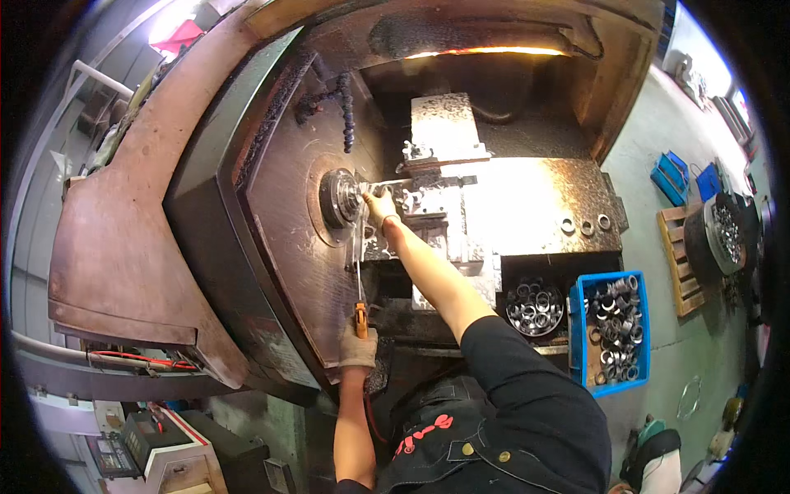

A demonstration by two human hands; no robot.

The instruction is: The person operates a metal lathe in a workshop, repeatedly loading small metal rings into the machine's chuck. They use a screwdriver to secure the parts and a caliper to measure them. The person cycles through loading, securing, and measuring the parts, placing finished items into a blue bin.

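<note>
My left hand [358, 348], in a pale work glove, is wrapped around the handle of an orange air blow gun [360, 319]. The gun's long thin nozzle points up toward the round metal chuck [339, 198] of a lathe. My right hand [380, 207], also gloved, reaches to the front of the chuck with its fingers closed. What those fingers hold is hidden by the glove and too small to make out. Just right of that hand are tool holders [415, 200] on the machine's slide, strewn with metal chips.
Several metal rings [587, 227] stand on the machine's bright flat cover. Below it are a round tray of rings [535, 306] and a blue crate [578, 329] full of rings. A segmented coolant hose [346, 115] hangs above the chuck. A drum [698, 239] stands on a wooden pallet at right.
</note>
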